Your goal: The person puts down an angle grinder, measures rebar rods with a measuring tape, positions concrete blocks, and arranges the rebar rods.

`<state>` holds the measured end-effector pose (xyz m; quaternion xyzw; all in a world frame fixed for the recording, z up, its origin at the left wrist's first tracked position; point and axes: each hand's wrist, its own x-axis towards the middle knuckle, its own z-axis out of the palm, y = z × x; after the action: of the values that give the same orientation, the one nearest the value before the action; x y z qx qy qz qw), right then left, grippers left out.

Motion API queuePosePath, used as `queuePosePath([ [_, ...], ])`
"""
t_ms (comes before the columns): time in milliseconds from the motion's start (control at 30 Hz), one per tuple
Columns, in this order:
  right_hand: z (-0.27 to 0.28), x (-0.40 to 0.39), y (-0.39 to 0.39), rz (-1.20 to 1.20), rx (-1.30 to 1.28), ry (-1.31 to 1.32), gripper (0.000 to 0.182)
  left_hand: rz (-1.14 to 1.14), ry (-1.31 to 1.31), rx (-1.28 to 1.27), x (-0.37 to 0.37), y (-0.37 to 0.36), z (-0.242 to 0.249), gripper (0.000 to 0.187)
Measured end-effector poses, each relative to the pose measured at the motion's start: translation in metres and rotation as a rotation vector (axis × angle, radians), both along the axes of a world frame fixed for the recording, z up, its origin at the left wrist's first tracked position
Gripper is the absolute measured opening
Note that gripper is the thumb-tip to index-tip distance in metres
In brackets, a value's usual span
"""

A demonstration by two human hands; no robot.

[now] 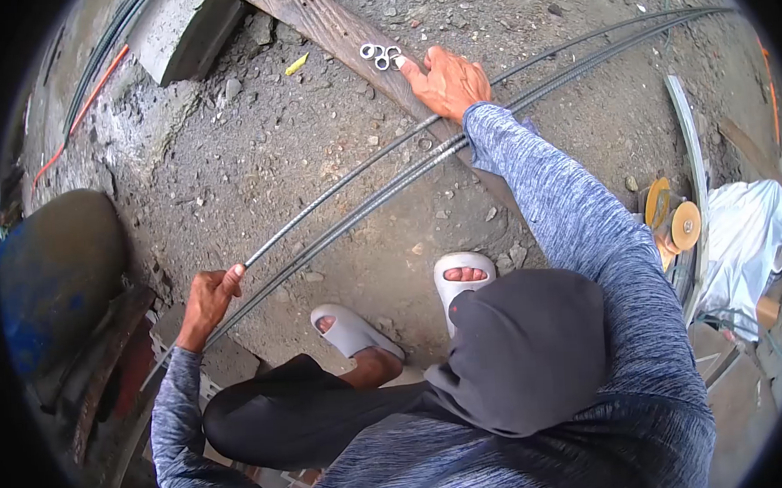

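My left hand (209,306) is closed around a steel rebar (319,197), its thumb lying along the bar. This rebar slants up to the right and passes beneath my right wrist. Over the wooden plank (347,26) is my right hand (450,84), thumb stretched out and apart from the bent fingers. The thumb tip is at a small cluster of metal rings (381,56), seemingly touching one; the undersides of the fingers are hidden. Another ring (425,144) lies on the plank between the bars. More rebars (363,208) run alongside the held one, nearer my feet.
A concrete block (172,35) stands at the upper left beside more bars. A dark rounded object with blue patches (65,267) is at the left. To the right are yellow discs (685,224), a metal channel (689,144) and a white plastic bag (740,246). Stones litter the dirt ground.
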<state>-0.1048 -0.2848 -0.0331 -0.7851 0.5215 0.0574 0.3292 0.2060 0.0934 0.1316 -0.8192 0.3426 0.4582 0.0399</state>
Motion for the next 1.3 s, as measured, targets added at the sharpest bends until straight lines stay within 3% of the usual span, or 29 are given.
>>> queuePosePath([
  [167,0.004,0.003,-0.006,-0.008,0.029,-0.004,0.071,-0.008,-0.15,0.139,-0.023,-0.066,0.089,0.074],
  [267,0.0,0.001,-0.006,-0.053,0.039,-0.059,0.068,-0.11,-0.359,0.06,-0.056,-0.119,0.15,0.065],
  [333,-0.006,-0.002,-0.005,-0.067,0.022,-0.121,0.066,-0.396,-0.627,0.039,-0.087,-0.174,0.197,0.052],
  [467,0.002,-0.009,-0.006,-0.049,0.014,-0.208,0.059,-0.654,-1.027,-0.183,-0.18,-0.283,0.243,0.038],
  [600,-0.012,-0.016,-0.002,-0.064,-0.193,-0.262,0.053,-0.775,-1.1,-0.255,-0.189,-0.294,0.237,0.04],
  [667,0.007,-0.009,-0.008,-0.013,-0.128,-0.237,0.05,-0.622,-1.007,-0.141,-0.155,-0.265,0.231,0.041],
  [733,-0.024,-0.008,-0.001,-0.062,-0.253,-0.377,0.051,-0.523,-0.839,-0.181,-0.102,-0.208,0.204,0.046],
  [900,-0.008,-0.013,-0.004,-0.043,-0.079,-0.271,0.054,-0.335,-0.273,-0.167,0.022,-0.076,0.075,0.058],
  [967,-0.01,-0.014,-0.005,-0.029,-0.071,-0.277,0.055,-0.262,-0.33,-0.2,0.048,-0.044,0.039,0.056],
  [1200,-0.025,-0.016,-0.011,-0.053,0.005,-0.406,0.062,-0.238,-0.561,-0.356,0.067,-0.02,0.048,0.054],
  [1300,-0.022,-0.017,-0.02,-0.117,0.085,-0.436,0.065,-0.217,-0.521,-0.402,0.039,-0.037,0.065,0.05],
])
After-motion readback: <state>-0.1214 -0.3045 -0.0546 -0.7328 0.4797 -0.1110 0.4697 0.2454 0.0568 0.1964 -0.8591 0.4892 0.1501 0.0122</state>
